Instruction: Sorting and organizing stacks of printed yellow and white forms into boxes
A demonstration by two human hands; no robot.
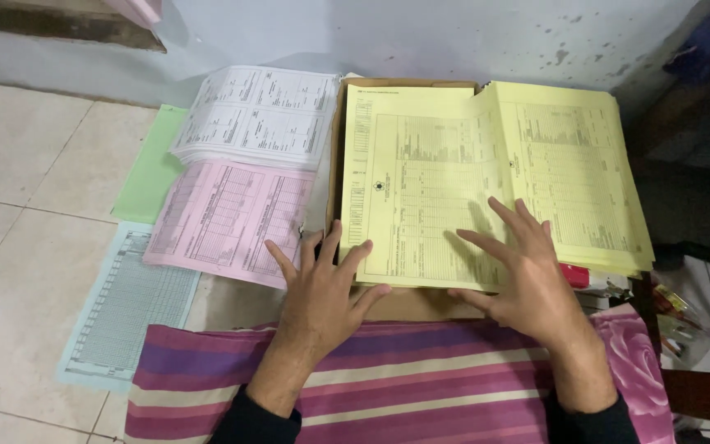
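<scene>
1. A yellow printed form (425,193) lies flat on top of a brown cardboard box (404,304), in the middle of the scene, its near edge just short of the box's near edge.
2. The left hand (318,288) rests palm down at the form's near left corner, fingers spread; the fingertips lie across the sheet's left edge and the thumb touches its near edge. It pinches nothing.
3. The right hand (527,279) lies flat on the near right part of the same sheet, fingers fanned out and pointing far and left, pressing on the paper without gripping it.
4. Just right of the form, overlapping under its right edge, sits a thick stack of yellow forms (585,181), turned a little clockwise.
5. Left of the box lies a pink form (228,218), and beyond it, farther from the person, a stack of white forms (260,115).
6. Under those, a green sheet (148,177) shows at the left, and a pale blue form (125,308) lies nearer on the tiled floor (18,205).
7. A striped purple and pink cloth (421,386) covers the near edge of the scene, below both dark-sleeved forearms.
8. A small red object (574,275) peeks out just right of the right hand; what it is cannot be told.
</scene>
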